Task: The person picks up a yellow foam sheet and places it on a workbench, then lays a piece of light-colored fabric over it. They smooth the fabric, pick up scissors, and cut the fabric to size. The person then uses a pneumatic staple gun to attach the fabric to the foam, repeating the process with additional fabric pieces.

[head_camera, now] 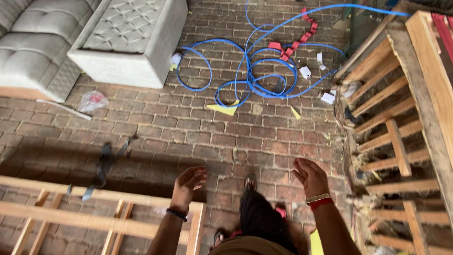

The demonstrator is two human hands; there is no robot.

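Observation:
My left hand (187,185) hangs empty with its fingers curled loosely, just above the corner of a bare wooden frame (94,208) lying at the lower left. A dark bead bracelet circles that wrist. My right hand (310,176) is also empty, palm turned inward, fingers apart, with a pale band and a red thread on the wrist. Between both hands I see my legs in dark trousers and a sandalled foot (250,182) on the brick floor (198,127).
A coiled blue hose (255,75) lies ahead with red strips (295,45) and paper scraps. A grey tufted sofa (33,42) and ottoman (130,40) stand at upper left. Stacked wooden frames (401,118) line the right side. A black strap (104,163) lies left.

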